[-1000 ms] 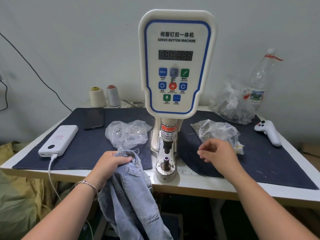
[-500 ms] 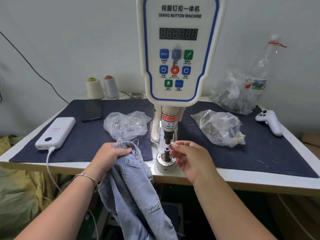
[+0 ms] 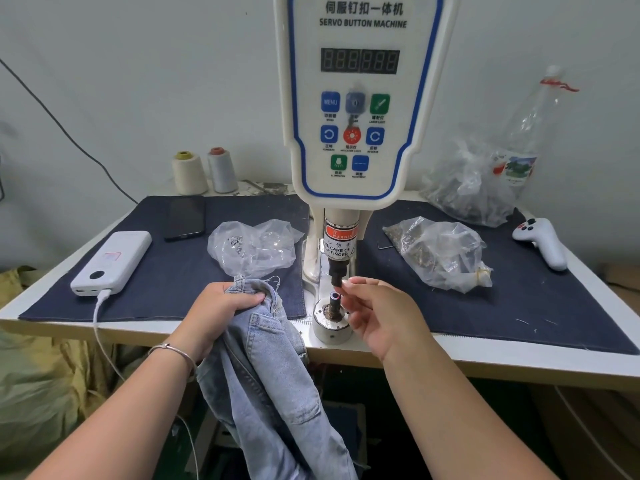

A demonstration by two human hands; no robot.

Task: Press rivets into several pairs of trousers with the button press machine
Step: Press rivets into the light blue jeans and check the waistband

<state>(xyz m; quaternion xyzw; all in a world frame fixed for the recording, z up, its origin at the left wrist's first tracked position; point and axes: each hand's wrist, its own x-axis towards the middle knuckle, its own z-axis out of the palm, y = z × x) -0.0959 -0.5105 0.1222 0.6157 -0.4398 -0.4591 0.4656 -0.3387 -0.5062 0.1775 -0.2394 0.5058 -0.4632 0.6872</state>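
**Rivet goes to the die as jeans wait at the desk edge**

A worker's right hand [image 3: 377, 313] hovers at the button press [image 3: 360, 98], thumb and forefinger pinched together just beside the upper punch [image 3: 336, 273] and directly above the lower die [image 3: 331, 318]. Whatever the fingertips [image 3: 348, 284] hold is too small to make out; judging by the task, it is likely a rivet part being seated. The other fingers curl loosely toward the palm.

The left hand [image 3: 221, 306] grips a bunched waistband of pale jeans [image 3: 270, 368] at the desk's front edge, fingers curled tight round the denim. The trousers hang down off the edge below the desk [image 3: 519, 351], with only the gathered top lying on it.

The move ahead turns on one relation: the jeans lie just left of the die, near but not touching it, and the punch and die line up on an upright axis. The left hand is the nearer one to carry the cloth rightward over the die, once the right hand is clear of the gap.

Two clear bags [image 3: 252, 247] [image 3: 440, 251], apparently of hardware, flank the machine on a dark blue mat [image 3: 519, 299]. A warning label on the ram cautions about fingers, a fair risk here, given how near the right hand is.
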